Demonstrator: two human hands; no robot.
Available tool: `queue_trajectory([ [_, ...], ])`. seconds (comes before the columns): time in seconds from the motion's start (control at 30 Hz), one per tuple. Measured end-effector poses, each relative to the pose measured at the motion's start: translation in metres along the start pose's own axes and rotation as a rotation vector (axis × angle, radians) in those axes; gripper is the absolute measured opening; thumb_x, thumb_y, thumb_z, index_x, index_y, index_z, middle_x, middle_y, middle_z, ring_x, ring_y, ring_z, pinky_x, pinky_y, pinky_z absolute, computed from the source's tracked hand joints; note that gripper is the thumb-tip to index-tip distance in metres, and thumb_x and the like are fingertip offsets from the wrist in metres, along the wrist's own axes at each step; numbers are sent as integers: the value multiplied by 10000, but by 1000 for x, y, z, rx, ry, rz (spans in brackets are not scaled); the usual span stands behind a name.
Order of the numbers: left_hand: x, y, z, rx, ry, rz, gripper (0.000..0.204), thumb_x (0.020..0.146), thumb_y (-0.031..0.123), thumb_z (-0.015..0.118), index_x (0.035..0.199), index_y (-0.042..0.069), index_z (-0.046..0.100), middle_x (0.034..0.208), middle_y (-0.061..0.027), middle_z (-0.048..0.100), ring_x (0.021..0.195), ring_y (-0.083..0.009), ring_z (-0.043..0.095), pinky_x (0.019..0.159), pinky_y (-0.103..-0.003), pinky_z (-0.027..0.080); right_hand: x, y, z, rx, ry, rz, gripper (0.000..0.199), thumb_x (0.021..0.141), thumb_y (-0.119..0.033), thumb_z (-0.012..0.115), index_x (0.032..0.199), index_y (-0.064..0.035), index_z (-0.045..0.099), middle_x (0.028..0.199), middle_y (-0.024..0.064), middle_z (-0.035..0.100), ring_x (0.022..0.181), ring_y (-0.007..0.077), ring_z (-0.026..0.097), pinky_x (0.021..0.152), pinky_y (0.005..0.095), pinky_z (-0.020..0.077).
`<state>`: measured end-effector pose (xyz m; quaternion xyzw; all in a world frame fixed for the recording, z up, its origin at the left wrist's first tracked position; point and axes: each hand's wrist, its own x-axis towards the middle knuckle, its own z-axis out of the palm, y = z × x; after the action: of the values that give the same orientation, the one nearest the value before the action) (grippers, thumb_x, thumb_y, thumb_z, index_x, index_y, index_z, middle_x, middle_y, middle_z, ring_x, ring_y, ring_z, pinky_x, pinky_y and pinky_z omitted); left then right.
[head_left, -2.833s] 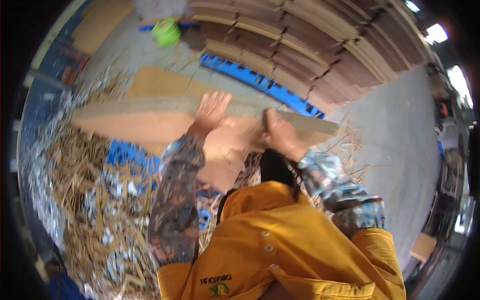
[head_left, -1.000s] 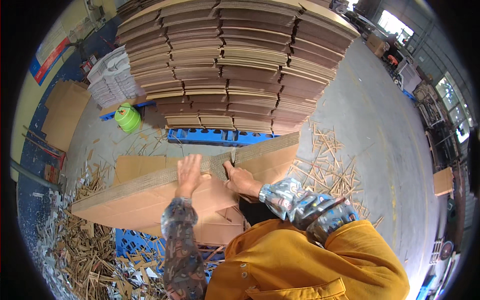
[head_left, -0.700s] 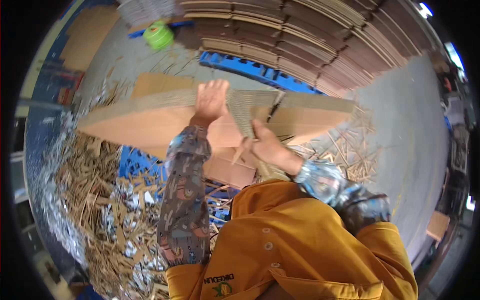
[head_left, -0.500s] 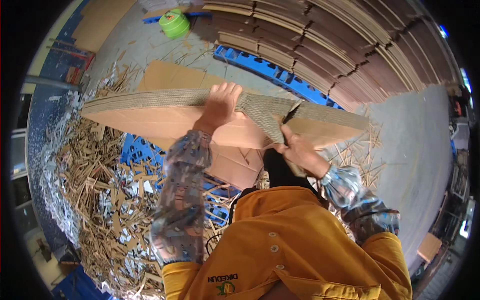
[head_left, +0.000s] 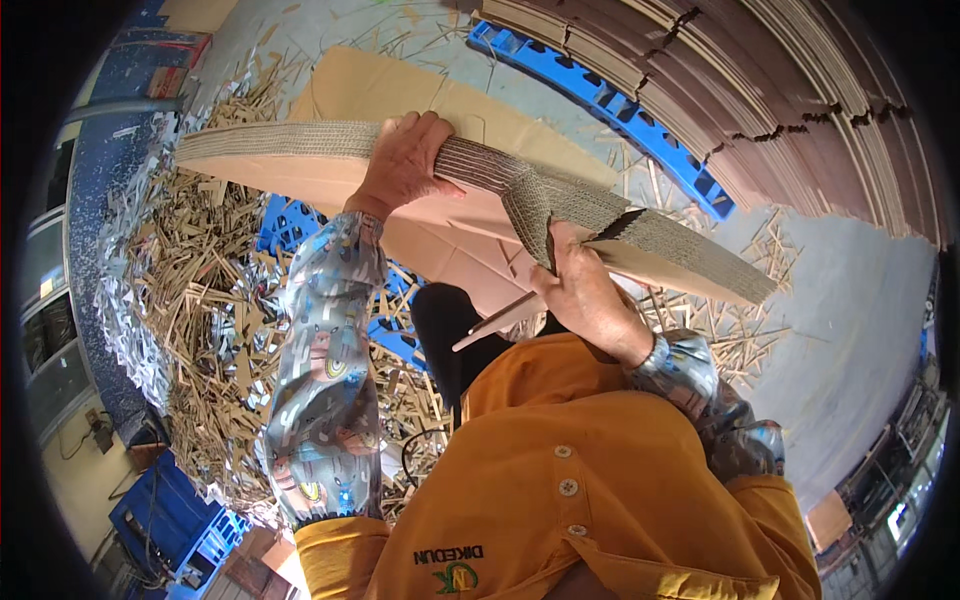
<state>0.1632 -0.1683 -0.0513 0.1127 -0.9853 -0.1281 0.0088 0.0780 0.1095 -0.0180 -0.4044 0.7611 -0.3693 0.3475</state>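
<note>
A thick stack of corrugated cardboard sheets (head_left: 300, 140) stands on edge in front of me, its layered edges facing up. My left hand (head_left: 405, 165) is wrapped over the top edge left of the middle, gripping the stack. At the near face, right of the middle, my right hand (head_left: 585, 285) closes on a bent section of cardboard (head_left: 527, 210) that leans out from the stack toward me. Just right of this section a dark gap runs across the edges. A narrow cardboard strip (head_left: 505, 317) sticks out below my right hand; whether I hold it is unclear.
Cardboard scraps (head_left: 210, 330) are heaped on the left, with a blue pallet (head_left: 400, 340) partly under them. A flat cardboard sheet (head_left: 400, 85) lies beyond the stack. Tall brown cardboard stacks (head_left: 800, 110) rest by another blue pallet (head_left: 610, 105) at the far right.
The stack's left end has risen in view and its right end has dropped. Both hands stay on the cardboard. The narrow strip now shows below my right hand, and my view has turned.
</note>
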Motion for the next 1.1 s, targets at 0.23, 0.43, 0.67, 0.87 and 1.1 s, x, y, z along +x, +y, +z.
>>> queue_trajectory([
  [0.23,6,-15,24,168,398,245,325,779,281,638,1037,116,530,900,-64,538,896,-266,545,767,-400,395,-19,-22,22,111,-31,-141,287,882,-88,594,1084,-21,401,781,221,534,658,384,514,671,416,480],
  [0.43,0,-8,3,9,381,291,375,700,277,685,975,93,510,895,-84,510,898,-278,520,752,-411,376,5,-9,18,-292,62,168,478,841,-241,679,1140,-36,369,938,301,635,896,466,625,740,509,494],
  [0.67,-5,-65,-4,-17,165,299,731,570,390,837,1156,121,495,1040,-51,538,1030,-271,519,930,-452,365,59,-20,39,-509,282,195,525,828,-275,697,1130,-10,359,787,270,645,795,462,640,685,511,501],
  [0.87,15,-71,-6,51,91,264,632,623,328,818,1131,128,500,1018,-45,528,1040,-244,505,862,-417,361,39,-85,94,-215,316,128,274,866,-146,639,1007,-41,429,731,251,597,652,419,622,576,479,486],
  [1.1,17,-77,6,22,201,273,689,599,295,836,1191,159,511,1038,-33,537,1024,-243,506,849,-398,350,9,-72,71,163,88,463,504,884,-354,673,1182,6,480,924,116,594,778,200,562,681,333,466],
])
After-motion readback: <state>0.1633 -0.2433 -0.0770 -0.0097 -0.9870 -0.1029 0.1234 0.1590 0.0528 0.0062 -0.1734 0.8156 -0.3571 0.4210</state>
